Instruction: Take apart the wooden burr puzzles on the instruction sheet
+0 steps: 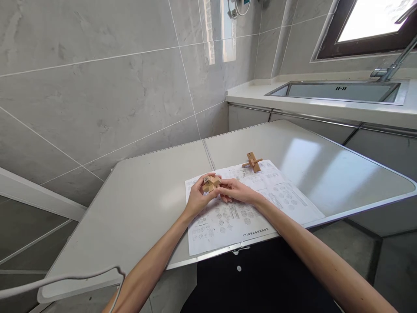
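Between my two hands is a wooden interlocking puzzle (pixel 212 183) made of light-brown bars, with a dark mark on one end. My left hand (pixel 196 195) wraps round its left side, thumb along the near face. From the right, my right hand (pixel 237 190) grips the puzzle with thumb and fingers, some of them hidden beneath it. Both hands are just above a printed instruction sheet (pixel 224 234) covered in small diagrams. On the sheet's far edge lies a second wooden puzzle piece group (pixel 252 162), crossed bars with a dark mark, touched by neither hand.
The sheet lies on a white folding table (pixel 146 204) with a metal rim and a seam across it. Grey tiled wall (pixel 130 87) borders the far left side. A counter with a sink (pixel 339 91) and a faucet (pixel 387 69) stands behind. A cable (pixel 81 277) hangs at the lower left.
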A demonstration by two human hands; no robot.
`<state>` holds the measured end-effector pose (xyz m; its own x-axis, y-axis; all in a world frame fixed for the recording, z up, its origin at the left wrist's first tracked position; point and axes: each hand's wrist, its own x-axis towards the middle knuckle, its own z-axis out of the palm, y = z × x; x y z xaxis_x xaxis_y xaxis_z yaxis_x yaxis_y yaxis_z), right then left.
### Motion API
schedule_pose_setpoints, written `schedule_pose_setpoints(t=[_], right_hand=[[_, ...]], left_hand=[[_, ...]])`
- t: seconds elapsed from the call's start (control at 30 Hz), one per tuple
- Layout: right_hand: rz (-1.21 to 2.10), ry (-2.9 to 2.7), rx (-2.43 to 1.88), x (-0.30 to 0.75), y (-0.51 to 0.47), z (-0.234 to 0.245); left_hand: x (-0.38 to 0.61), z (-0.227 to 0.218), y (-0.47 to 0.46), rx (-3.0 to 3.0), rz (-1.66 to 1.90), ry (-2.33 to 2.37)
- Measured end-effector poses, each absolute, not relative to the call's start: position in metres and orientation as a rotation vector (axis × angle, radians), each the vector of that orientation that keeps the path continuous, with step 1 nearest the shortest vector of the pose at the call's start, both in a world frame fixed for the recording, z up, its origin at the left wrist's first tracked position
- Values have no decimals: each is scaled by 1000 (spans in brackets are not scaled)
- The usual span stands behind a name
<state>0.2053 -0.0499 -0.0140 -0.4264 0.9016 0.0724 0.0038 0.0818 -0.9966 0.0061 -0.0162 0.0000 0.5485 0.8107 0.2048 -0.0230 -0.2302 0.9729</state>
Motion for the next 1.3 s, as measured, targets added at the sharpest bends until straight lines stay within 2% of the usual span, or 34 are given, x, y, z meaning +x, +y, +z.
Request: schedule_pose_setpoints(t=[0.23,0.47,0.63,0.73,0.97,1.3], right_hand=[[1406,-1687,-884,207,-51,-16],[1842,-1365,-568,207,-47,-21],[1923,-1214,-543,209,-46,-23],[1850,-1248,-575,208,-46,-21],[1407,-1483,-864,202,-47,-18],[1243,-1582,-932,200,-47,-23]], left_hand=[[4,-1,-14,1607,851,655],[3,-3,-10,1589,829,443],[5,1,-13,1601,803,449],[5,3,-15,1596,787,492],[7,-7,-11,1559,886,678],[7,-9,-8,1609,943,747]])
